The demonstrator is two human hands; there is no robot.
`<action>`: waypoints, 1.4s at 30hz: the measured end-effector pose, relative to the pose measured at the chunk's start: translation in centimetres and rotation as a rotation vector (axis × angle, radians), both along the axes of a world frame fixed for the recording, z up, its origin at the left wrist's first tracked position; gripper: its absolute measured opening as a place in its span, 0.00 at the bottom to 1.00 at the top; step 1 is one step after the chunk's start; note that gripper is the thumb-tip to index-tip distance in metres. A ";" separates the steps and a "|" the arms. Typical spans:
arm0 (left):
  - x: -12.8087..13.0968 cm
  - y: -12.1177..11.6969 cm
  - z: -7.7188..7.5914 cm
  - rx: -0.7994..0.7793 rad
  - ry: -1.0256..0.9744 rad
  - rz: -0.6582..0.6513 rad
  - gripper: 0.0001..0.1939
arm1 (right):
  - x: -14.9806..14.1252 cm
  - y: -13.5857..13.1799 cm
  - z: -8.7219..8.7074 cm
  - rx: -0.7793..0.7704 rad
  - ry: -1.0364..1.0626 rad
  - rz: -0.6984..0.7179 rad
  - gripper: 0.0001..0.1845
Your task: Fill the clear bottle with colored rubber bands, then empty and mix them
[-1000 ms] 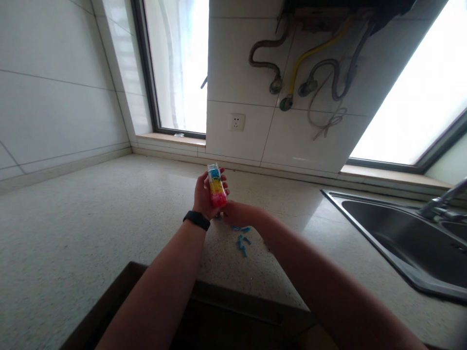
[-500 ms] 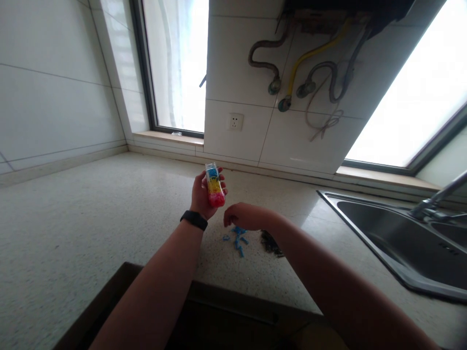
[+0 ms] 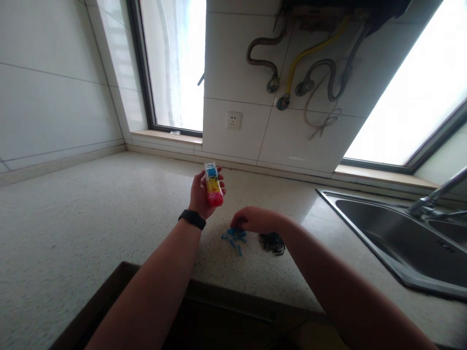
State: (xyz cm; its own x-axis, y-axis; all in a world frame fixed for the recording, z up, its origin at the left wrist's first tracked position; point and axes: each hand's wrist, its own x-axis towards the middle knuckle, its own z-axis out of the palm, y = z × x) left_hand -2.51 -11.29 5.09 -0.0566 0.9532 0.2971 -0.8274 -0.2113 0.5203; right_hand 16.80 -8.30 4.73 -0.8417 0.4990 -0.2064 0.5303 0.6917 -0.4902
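Observation:
Tilted in my left hand (image 3: 200,192) is a clear bottle (image 3: 213,184) with its mouth uncovered. Pink, yellow and blue small pieces lie in layers inside it, pink at the bottom. My right hand (image 3: 251,220) reaches down to a loose pile of small blue pieces (image 3: 238,236) on the counter. Its fingertips are bent at the top edge of the pile; whether they pinch a piece is hidden. Beside the pile, close under my right forearm, lies a tangled heap of small black pieces (image 3: 272,243).
A pale speckled countertop (image 3: 109,209) carries everything. The steel sink (image 3: 397,238) with its tap (image 3: 434,201) is set in at the right. The tiled wall with a socket (image 3: 234,121) and hoses (image 3: 292,73) stands behind. The counter's front edge is near me.
My right hand has moved slightly right and down onto the blue pieces, and some of them have shifted. The bottle stays in my left hand, almost unmoved.

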 end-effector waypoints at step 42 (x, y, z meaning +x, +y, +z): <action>1.7 1.2 -2.0 -0.095 0.572 0.192 0.23 | 0.7 -0.3 -2.3 -0.113 0.807 -0.352 0.14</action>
State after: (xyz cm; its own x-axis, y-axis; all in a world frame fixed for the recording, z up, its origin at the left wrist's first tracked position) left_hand -0.80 -10.08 3.11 -0.0868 0.9655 0.2457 -0.3625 -0.2603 0.8949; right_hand 17.55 -8.62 2.47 -0.5532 0.7690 0.3203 0.1662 0.4786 -0.8621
